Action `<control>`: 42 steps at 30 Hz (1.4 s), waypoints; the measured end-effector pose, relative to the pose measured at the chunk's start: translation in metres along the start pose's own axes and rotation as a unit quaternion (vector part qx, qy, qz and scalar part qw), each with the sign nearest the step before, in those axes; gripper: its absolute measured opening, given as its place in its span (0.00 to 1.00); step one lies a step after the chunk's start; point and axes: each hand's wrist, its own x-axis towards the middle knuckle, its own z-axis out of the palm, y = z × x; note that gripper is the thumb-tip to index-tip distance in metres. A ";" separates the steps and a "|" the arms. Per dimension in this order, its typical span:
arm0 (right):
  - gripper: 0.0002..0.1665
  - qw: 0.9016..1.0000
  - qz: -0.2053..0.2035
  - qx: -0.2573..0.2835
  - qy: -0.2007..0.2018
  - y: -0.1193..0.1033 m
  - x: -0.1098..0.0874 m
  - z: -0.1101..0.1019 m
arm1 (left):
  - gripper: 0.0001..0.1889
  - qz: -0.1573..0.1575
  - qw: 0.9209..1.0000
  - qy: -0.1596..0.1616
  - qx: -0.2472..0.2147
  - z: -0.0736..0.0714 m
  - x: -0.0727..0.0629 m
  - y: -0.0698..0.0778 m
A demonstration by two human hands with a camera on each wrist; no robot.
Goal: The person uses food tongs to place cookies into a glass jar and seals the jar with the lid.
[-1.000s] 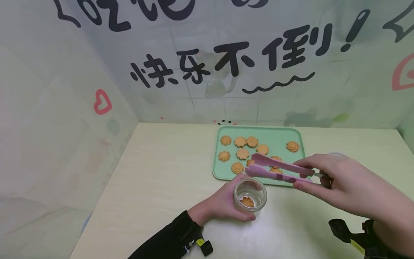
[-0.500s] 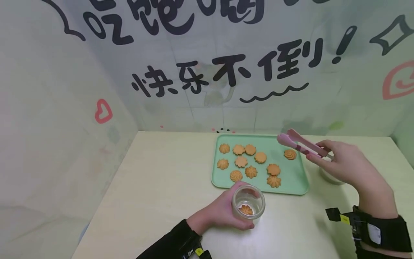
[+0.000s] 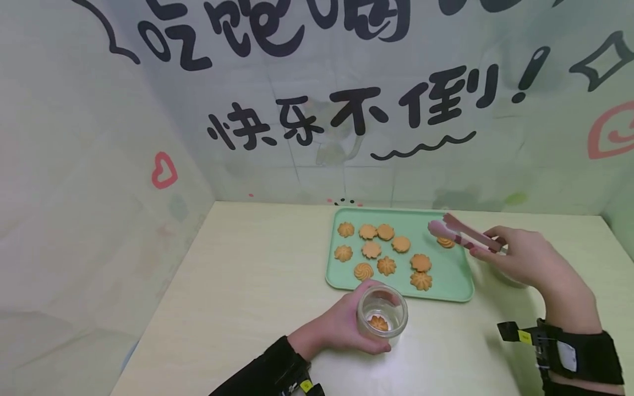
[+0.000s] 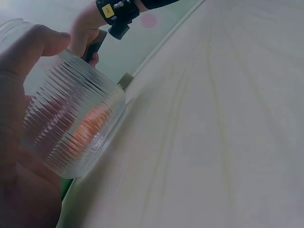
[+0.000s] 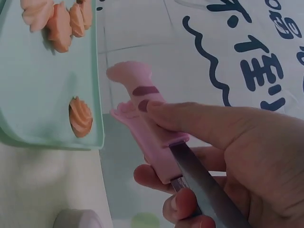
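My left hand [image 3: 344, 322] grips a ribbed clear glass jar [image 3: 385, 301] in front of the tray. One flower-shaped cookie [image 3: 378, 323] lies at the jar's bottom; it shows orange through the glass in the left wrist view. With my right hand [image 3: 527, 257] I hold pink-tipped metal tongs [image 3: 468, 235], thumb on one arm and fingers around the other. The tong tips are parted, with nothing between them, over the right end of the mint-green tray [image 3: 448, 280]. They partly cover a swirl cookie [image 3: 446, 242] in the head view; the right wrist view shows that cookie uncovered.
Several more cookies [image 3: 371, 250] lie across the tray's left and middle. A pale round container [image 5: 78, 219] stands right of the tray, mostly behind my right hand in the head view. A printed sheet [image 3: 277, 170] hangs behind the table [image 3: 257, 264].
My right hand has swung the tongs rightward from above the jar and tray middle to the tray's right end, then lowered them slightly toward the swirl cookie. The left hand keeps the jar in place.
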 end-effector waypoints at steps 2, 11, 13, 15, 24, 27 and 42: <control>0.34 1.000 -0.010 0.006 -0.004 -0.005 0.001 0.002 | 0.45 0.006 1.000 0.000 0.006 -0.001 0.001 0.000; 0.30 0.998 -0.051 0.020 -0.023 -0.026 0.008 0.019 | 0.46 0.002 1.000 0.000 0.001 0.000 0.001 0.001; 0.31 0.998 -0.055 0.018 -0.027 -0.029 0.010 0.023 | 0.45 0.002 1.000 0.000 0.000 0.000 0.001 0.001; 0.31 0.998 -0.058 0.018 -0.030 -0.031 0.012 0.027 | 0.45 0.004 1.000 0.000 0.001 0.000 0.001 0.001; 0.27 0.996 -0.080 0.028 -0.039 -0.038 0.016 0.040 | 0.46 0.002 1.000 -0.002 0.001 0.000 0.001 -0.003; 0.27 0.995 -0.083 0.029 -0.038 -0.040 0.016 0.041 | 0.47 -0.002 1.000 -0.002 -0.001 0.000 0.001 -0.004; 0.13 0.994 -0.108 0.020 -0.030 -0.038 0.015 0.040 | 0.45 0.006 1.000 -0.002 -0.003 -0.001 0.001 -0.001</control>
